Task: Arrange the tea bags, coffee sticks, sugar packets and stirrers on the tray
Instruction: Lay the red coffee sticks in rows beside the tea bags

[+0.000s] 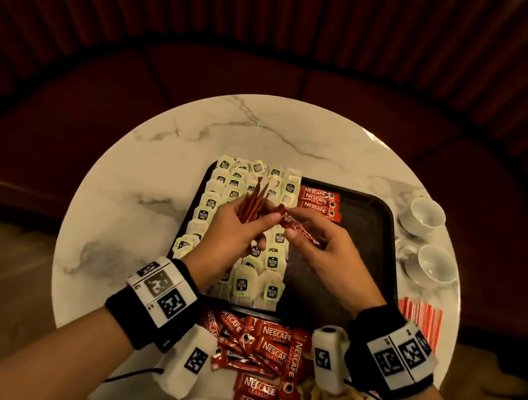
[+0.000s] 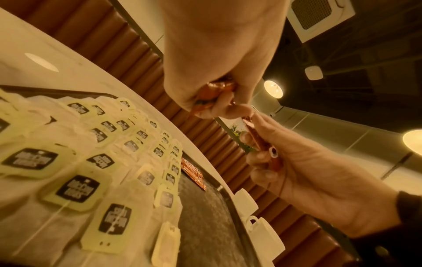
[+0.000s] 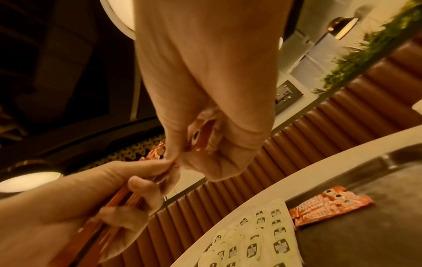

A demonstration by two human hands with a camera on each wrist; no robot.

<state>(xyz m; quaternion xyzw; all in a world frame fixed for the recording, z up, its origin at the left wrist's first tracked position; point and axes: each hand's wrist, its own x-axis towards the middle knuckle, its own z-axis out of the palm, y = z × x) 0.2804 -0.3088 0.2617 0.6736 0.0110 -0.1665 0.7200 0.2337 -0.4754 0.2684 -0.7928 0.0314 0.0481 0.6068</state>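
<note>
Gripping a fanned bundle of coffee sticks (image 1: 252, 205), the left hand (image 1: 231, 229) feeds the right hand (image 1: 324, 241), which pinches one stick (image 1: 299, 229) lengthwise above the tray (image 1: 367, 247); laid row (image 1: 319, 202) lies just beyond, nearer right.

The round bench (image 1: 198, 130) is polished white marble with grey veins, glossy enough to mirror a lamp, while the dark tray (image 1: 366, 226) looks matt and finely grained. The tea bags (image 1: 246, 284) are soft, fibrous paper with smooth card tags (pale yellow-green), and the coffee sticks (image 1: 275, 335) are shiny red foil, crinkled at the ends.
</note>
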